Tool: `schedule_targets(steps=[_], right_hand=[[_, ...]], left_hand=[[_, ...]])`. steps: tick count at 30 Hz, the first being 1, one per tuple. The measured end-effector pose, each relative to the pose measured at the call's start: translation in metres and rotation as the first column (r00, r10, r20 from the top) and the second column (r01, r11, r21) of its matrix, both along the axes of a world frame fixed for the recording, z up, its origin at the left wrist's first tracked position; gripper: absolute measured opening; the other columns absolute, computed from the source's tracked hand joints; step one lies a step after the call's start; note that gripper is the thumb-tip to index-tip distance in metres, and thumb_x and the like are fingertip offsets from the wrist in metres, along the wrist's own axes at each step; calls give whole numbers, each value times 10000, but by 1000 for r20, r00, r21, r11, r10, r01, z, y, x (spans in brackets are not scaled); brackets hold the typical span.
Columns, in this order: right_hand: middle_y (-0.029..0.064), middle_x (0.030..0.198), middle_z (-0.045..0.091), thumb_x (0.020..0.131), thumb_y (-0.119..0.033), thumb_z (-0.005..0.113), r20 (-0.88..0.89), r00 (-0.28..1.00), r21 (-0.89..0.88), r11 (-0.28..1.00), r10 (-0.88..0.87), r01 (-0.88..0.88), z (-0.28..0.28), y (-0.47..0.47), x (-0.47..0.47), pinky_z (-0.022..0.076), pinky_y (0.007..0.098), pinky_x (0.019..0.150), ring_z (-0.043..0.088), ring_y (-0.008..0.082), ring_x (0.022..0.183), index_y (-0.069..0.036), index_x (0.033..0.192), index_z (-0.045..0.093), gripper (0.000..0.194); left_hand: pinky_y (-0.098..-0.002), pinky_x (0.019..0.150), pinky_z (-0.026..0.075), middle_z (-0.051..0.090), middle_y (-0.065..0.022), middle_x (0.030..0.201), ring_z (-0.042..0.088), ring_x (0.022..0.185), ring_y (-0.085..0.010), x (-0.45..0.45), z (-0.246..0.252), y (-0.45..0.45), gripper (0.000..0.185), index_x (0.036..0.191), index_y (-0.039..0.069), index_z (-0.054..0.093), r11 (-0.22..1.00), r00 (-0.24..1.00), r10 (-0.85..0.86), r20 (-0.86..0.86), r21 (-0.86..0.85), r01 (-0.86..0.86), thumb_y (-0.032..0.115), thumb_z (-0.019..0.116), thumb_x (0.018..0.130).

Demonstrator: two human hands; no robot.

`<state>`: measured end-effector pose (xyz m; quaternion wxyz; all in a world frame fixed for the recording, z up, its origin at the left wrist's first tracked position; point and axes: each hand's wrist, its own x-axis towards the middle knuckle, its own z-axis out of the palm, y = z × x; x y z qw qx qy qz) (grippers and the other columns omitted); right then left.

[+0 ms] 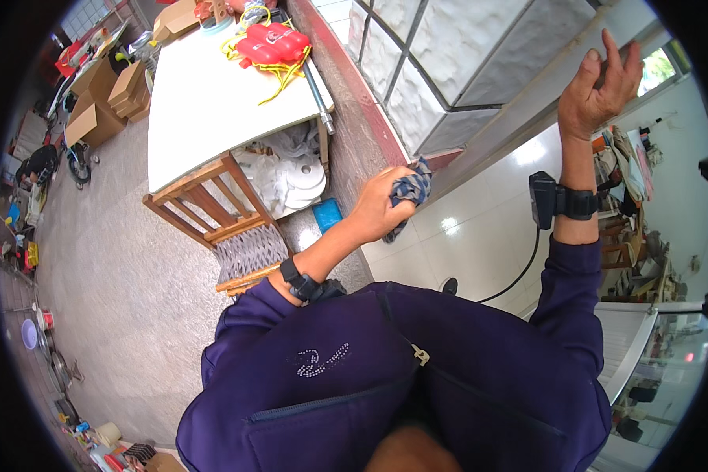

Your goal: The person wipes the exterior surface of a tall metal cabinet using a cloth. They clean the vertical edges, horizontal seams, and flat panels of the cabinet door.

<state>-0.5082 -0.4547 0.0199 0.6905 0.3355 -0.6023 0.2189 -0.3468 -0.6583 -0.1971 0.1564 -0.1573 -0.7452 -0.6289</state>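
My left hand (383, 203) is closed around a crumpled blue-and-grey checked cloth (413, 192). The cloth is by the lower corner of a wall faced with white tiles (430, 100), and whether it touches the tiles I cannot tell. Raised at the upper right, my right hand (605, 88) is empty, with its fingers apart. It is nearest to a pale door frame (566, 76); contact with the frame cannot be made out. A black strapped device (557, 200) sits on my right wrist, and another strap (301, 280) circles the left one.
Left of the tiled wall stands a white-topped table (212, 106) bearing red plastic bottles (274, 44) with yellow cord. A wooden chair (230, 218) is pushed against it. Cardboard boxes (97, 112) sit farther left. A black cable (522, 271) hangs from the right wrist device over the tiled floor (448, 242).
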Motion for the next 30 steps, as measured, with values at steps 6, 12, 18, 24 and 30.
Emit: schedule_targets(steps=[6,12,18,24,30], right_hand=[[119,1217,598,800,-136,649,526,831,232,910,181,-345,-89,-14,106,339,455,1079,506,330,1204,-65,1190,622,398],[161,1268,544,772,-268,729,940,266,-61,873,213,-483,-190,-29,156,374,408,1036,525,335,1172,-17,1292,490,625],[203,1175,558,766,-160,692,896,432,-4,973,106,-230,-176,-4,125,456,392,921,556,359,1088,-25,1256,502,543],[149,1021,585,797,-320,716,785,505,354,929,-359,110,-181,-14,95,517,425,640,630,355,829,-90,1215,527,514],[157,867,605,811,-339,684,832,466,299,951,-300,79,-212,-39,103,515,434,579,642,359,738,-84,1125,562,423]], left_hand=[[-326,851,517,638,-118,1061,630,957,-179,23,8,10,342,1184,-11,541,494,897,-387,211,870,8,213,505,927],[-348,1008,405,478,-68,1312,477,1197,-160,34,6,26,611,1377,66,350,498,729,-652,210,844,202,509,458,970],[-405,1120,292,370,-180,1457,353,1363,-271,38,-8,34,689,1497,61,206,669,826,-532,185,690,277,429,478,982],[-363,1032,412,484,-162,1360,485,1252,-240,38,-30,16,539,1418,16,358,788,854,-341,394,614,31,292,517,983],[-330,951,458,555,-120,1258,545,1145,-197,42,-54,6,433,1347,13,448,788,870,-212,444,605,-117,240,516,985]])
